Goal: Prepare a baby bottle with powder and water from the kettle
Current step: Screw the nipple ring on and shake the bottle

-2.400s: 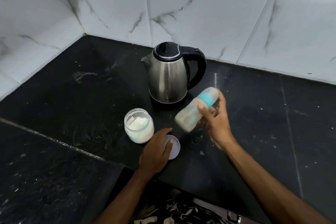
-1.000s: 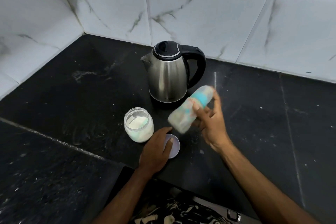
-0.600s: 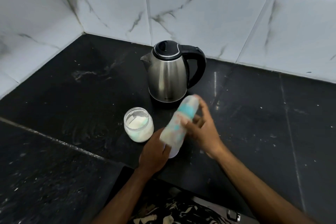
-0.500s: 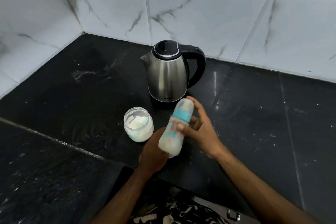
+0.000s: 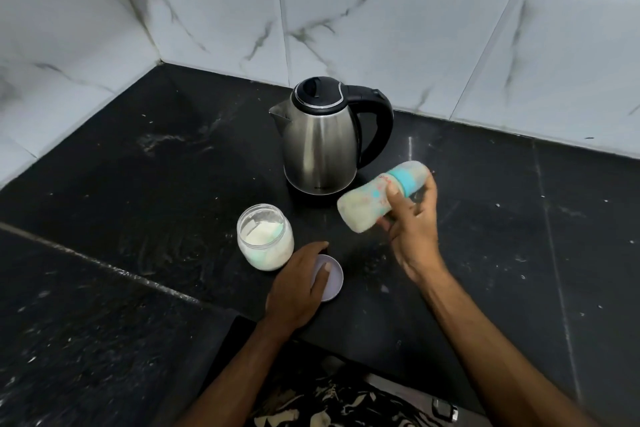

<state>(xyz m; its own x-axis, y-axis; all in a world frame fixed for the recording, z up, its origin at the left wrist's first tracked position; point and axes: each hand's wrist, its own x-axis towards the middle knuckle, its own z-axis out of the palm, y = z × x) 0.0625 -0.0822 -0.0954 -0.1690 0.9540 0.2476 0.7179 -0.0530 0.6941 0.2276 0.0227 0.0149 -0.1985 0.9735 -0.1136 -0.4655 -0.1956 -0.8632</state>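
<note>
Right hand point(image 5: 412, 229) swung bottle point(image 5: 377, 199) back up — blurred.

A brushed stainless-steel kettle point(image 5: 320, 149) with a glossy black plastic lid and handle is gleaming at frame centre on a polished black stone counter point(image 5: 145, 191) that is showing pale speckles and smears. Glossy white marble-veined tiles point(image 5: 381, 24) are shining across the top. A clear jar point(image 5: 265, 241) is holding matt white powder; the bottle point(image 5: 375, 201), translucent plastic, is looking cloudy.
</note>
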